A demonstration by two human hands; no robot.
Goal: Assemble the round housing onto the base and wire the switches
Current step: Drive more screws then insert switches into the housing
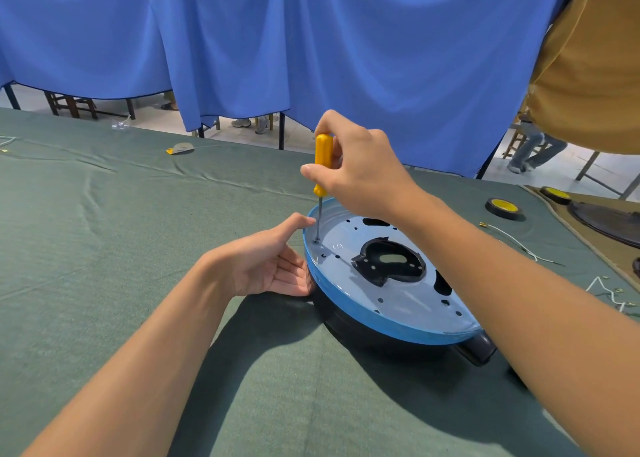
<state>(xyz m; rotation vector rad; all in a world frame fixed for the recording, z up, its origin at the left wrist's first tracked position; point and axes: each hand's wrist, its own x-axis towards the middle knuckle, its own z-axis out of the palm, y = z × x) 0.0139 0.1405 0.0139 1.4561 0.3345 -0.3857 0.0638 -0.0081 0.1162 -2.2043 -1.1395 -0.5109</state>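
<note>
One view, head cam: round blue metal plate [398,304] sits on a black domed housing [363,333] on the green-clothed table [104,248], right of centre. Right hand [360,169] is wrapped round the yellow-handled screwdriver [323,158], which is upright with its tip in a hole by the plate's left rim. Left hand [270,262] is relaxed, fingers against the plate's side, thumb at the rim. Yellow label on the black tape roll [505,208] is unreadable.
</note>
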